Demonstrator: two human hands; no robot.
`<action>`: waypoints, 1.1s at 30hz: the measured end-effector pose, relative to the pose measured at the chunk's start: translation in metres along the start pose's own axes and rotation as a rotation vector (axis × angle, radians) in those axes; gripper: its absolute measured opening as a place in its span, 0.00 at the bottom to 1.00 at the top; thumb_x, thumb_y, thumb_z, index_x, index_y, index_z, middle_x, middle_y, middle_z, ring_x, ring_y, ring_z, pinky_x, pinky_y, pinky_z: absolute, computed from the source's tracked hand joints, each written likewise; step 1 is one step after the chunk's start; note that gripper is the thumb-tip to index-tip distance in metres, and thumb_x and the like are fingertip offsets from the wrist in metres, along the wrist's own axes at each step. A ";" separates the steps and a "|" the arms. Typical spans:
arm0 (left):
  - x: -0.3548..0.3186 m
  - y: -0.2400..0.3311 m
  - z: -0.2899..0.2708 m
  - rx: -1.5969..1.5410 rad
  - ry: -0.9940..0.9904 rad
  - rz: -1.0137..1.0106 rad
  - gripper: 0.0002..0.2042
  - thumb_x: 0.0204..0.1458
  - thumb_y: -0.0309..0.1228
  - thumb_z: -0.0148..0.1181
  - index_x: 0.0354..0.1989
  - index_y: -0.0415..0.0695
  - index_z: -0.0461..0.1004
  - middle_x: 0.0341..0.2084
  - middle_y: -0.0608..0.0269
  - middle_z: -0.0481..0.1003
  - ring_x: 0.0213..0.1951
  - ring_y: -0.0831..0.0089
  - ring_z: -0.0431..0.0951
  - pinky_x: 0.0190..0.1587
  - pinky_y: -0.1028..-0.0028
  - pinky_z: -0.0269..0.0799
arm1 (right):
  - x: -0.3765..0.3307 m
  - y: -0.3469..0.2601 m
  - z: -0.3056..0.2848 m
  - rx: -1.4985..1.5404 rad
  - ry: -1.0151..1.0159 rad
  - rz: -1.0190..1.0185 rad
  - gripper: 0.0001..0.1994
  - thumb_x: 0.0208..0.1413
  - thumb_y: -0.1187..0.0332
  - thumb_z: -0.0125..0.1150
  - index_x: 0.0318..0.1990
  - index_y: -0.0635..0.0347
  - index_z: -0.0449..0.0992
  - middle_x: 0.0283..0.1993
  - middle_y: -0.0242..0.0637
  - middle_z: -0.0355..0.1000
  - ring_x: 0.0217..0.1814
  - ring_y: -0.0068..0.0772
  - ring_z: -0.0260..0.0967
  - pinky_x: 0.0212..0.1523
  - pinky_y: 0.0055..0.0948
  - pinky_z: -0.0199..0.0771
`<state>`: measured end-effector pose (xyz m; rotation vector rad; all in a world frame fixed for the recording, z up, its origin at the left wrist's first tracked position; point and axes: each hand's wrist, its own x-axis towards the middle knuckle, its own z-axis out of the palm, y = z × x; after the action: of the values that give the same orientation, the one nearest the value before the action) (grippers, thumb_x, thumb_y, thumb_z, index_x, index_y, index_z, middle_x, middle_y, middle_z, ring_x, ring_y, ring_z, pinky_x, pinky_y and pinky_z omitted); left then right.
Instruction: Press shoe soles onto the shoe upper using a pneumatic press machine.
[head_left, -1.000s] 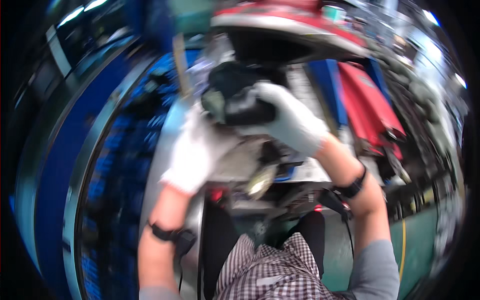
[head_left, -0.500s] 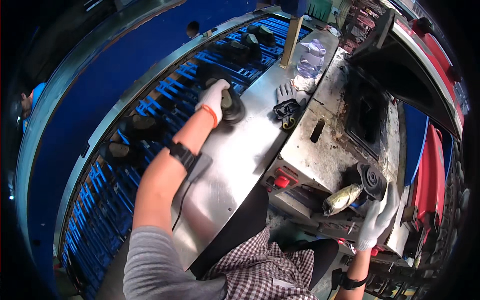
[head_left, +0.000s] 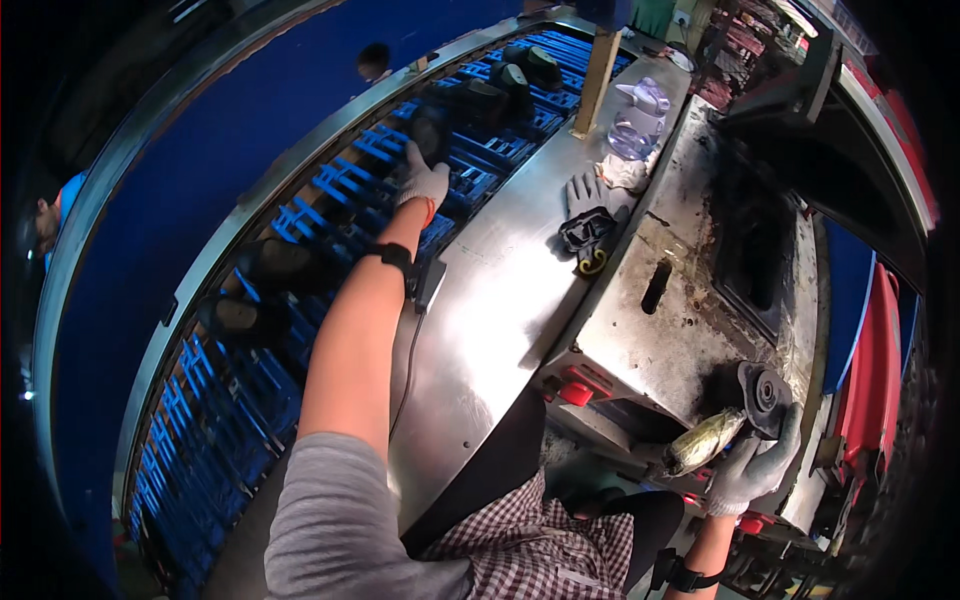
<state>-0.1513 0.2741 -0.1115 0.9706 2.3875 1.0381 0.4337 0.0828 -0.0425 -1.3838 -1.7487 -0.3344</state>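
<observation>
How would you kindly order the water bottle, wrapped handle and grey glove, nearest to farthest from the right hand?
1. Wrapped handle, just left of the right hand
2. Grey glove, on the metal counter
3. Water bottle, beyond the glove

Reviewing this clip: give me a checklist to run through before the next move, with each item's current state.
1. Left hand holds nothing: ok; fingers spread over the blue slats, no item seen in its grasp.
2. Left fingertips apart from the dark shoe-like item just beyond: cannot tell; that area is too dim.
3. Right hand at the dark ringed piece: ok, it touches it.
4. Right hand firmly gripping that piece: cannot tell; fingers partly hidden.
5. Grey glove off the slats: ok, lying on the metal table.
6. Clear bottle upright: ok, standing on that table.
</observation>
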 end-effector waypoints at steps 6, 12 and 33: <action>-0.084 -0.034 -0.066 0.306 0.356 0.113 0.44 0.49 0.49 0.69 0.72 0.38 0.60 0.67 0.39 0.66 0.71 0.43 0.62 0.72 0.51 0.58 | -0.001 0.005 -0.005 -0.004 0.016 0.056 0.31 0.60 0.72 0.54 0.72 0.74 0.62 0.72 0.56 0.66 0.74 0.52 0.64 0.76 0.43 0.58; -0.089 -0.127 -0.144 -0.248 0.726 -0.549 0.61 0.46 0.54 0.73 0.78 0.36 0.38 0.77 0.38 0.44 0.70 0.42 0.64 0.69 0.48 0.64 | -0.002 0.007 0.001 0.082 0.033 0.065 0.31 0.61 0.70 0.56 0.72 0.73 0.63 0.71 0.55 0.66 0.74 0.53 0.64 0.75 0.43 0.60; -0.088 -0.154 -0.139 -0.580 0.378 -0.241 0.49 0.38 0.31 0.73 0.73 0.37 0.57 0.61 0.49 0.72 0.62 0.56 0.72 0.64 0.63 0.66 | 0.004 -0.004 -0.006 -0.006 0.049 -0.058 0.29 0.59 0.75 0.59 0.70 0.67 0.68 0.66 0.54 0.71 0.66 0.54 0.70 0.67 0.44 0.67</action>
<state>-0.2364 0.0657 -0.1290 0.2929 2.1756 1.7931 0.4329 0.0797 -0.0350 -1.3208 -1.7512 -0.4024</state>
